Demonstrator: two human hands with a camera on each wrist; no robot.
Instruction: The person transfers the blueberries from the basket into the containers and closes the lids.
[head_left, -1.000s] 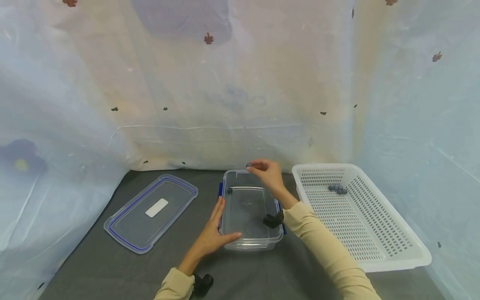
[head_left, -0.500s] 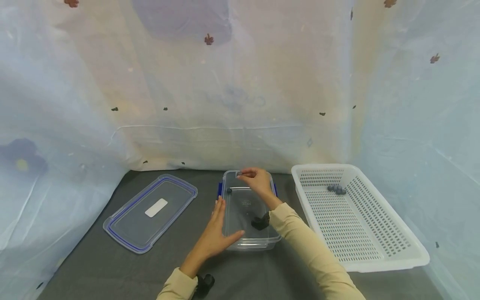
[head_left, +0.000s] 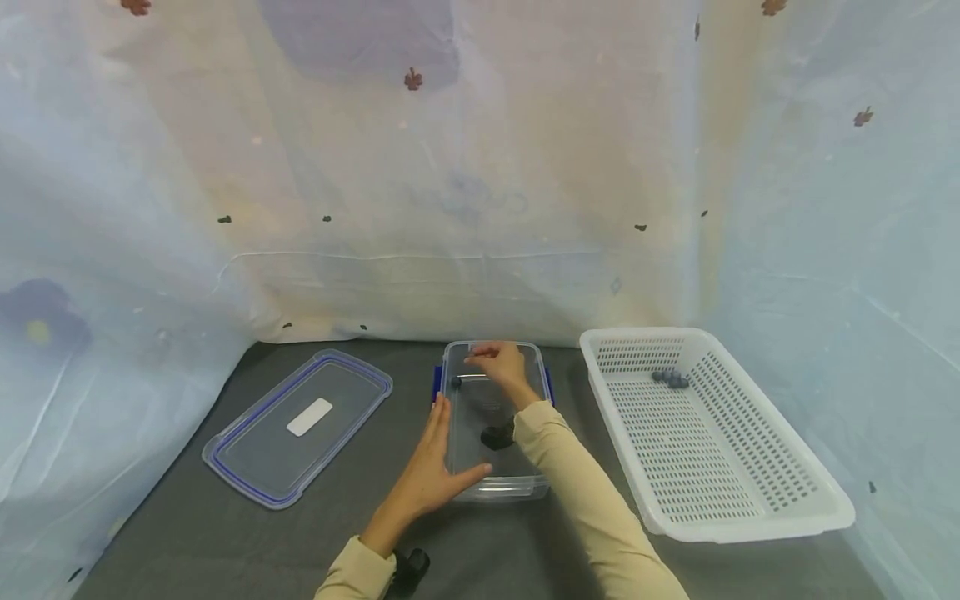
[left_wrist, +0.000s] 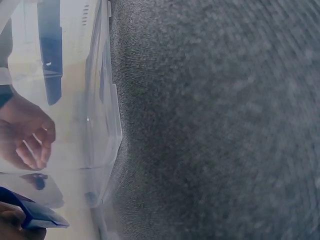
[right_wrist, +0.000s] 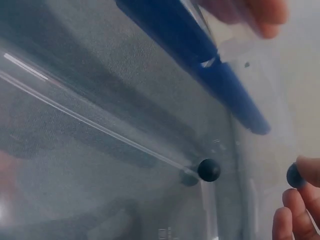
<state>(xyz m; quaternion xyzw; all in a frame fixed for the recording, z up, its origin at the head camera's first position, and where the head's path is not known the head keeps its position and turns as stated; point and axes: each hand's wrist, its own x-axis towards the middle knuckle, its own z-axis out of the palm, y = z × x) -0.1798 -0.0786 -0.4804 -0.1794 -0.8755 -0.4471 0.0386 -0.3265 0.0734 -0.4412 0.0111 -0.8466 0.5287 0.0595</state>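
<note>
Inside the far half of a clear plastic food container [head_left: 498, 483], my right hand [head_left: 504, 367] pinches a blueberry [right_wrist: 294, 175] between thumb and fingertips. Another blueberry [right_wrist: 209, 170] lies in the container's far left corner area, also seen through the wall. My left hand [head_left: 426, 475] rests along the container's left side, fingers straight and thumb spread at the near rim. In the left wrist view its fingertips [left_wrist: 20, 230] are beside a blue side clip [left_wrist: 40, 212]. The held berry is mostly hidden behind the fingers in the head view.
Left of the container lies its clear lid [head_left: 345, 400] with a blue seal and a white label. A white perforated basket [head_left: 757, 529] stands on the right, with several blueberries [head_left: 671, 378] near its far end. A patterned sheet [head_left: 480, 167] hangs behind the dark table.
My right hand, holding the blueberry, has moved left and down from above the container's far right rim to within its far end. The left hand stays almost in place.
</note>
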